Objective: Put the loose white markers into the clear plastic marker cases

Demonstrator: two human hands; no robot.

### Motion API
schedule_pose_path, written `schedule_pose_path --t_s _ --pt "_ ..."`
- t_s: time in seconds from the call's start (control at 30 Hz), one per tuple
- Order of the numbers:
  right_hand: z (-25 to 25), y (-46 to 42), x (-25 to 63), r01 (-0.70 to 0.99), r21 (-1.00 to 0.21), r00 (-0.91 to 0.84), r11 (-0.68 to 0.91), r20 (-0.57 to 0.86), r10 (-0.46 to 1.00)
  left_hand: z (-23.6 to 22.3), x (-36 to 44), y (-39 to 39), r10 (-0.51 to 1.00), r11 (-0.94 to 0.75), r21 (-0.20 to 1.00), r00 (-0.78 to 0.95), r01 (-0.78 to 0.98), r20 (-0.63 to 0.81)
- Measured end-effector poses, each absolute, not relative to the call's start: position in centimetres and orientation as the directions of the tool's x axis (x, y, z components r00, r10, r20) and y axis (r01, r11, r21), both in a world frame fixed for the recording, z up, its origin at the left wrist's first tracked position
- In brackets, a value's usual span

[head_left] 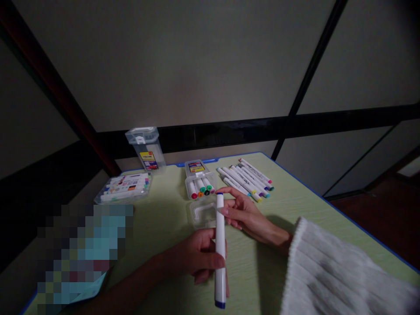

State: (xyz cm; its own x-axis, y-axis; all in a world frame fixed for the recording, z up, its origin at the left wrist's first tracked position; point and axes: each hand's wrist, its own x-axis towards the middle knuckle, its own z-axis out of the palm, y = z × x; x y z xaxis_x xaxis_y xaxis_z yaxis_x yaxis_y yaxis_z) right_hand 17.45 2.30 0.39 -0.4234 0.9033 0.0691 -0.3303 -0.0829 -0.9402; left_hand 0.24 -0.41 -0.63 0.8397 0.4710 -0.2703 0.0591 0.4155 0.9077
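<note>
A white marker (220,236) with dark blue ends is held upright over the table, between both hands. My left hand (203,256) grips its lower part, thumb across the front. Near the top, my right hand (244,214) pinches the same marker with thumb and fingers. Just behind them lies a clear plastic box (187,183) holding several markers with red, orange, green and black ends. Its open lid (201,214) rests toward me, partly hidden by the hands. Several loose white markers (244,177) lie side by side beyond my right hand.
At the back left stands a closed clear box (149,151) with a yellow label. Before it lies a flat clear case (124,187) of markers. A blurred-out bluish object (95,253) is at the left. The green table (315,223) has a blue edge; a wall rises behind.
</note>
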Motion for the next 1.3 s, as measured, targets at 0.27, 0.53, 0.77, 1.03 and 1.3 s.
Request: schedule_pose_path --t_s 0.27,0.53,0.77,1.03,1.3 --pt "0.53 2.25 17.65 -0.272 -0.960 -0.480 -0.070 0.072 0.874 -0.17 0.25 -0.31 0.431 0.412 0.909 0.867 0.055 -0.248" --pt "0.31 2.30 17.55 -0.408 -0.909 -0.508 -0.089 0.145 0.849 -0.97 0.26 -0.10 0.370 0.421 0.906 0.920 -0.038 -0.133" --pt "0.70 2.11 17.56 -0.424 -0.900 -0.481 -0.100 0.130 0.867 -1.03 0.39 -0.04 0.354 0.435 0.897 0.930 -0.071 -0.098" --pt "0.43 2.13 17.43 -0.434 -0.896 -0.515 -0.094 0.161 0.842 -0.85 0.30 0.09 0.358 0.471 0.882 0.915 -0.007 -0.184" --pt "0.21 2.14 17.41 -0.415 -0.908 -0.487 -0.046 0.179 0.855 -1.06 0.21 0.05 0.383 0.451 0.892 0.899 0.018 -0.212"
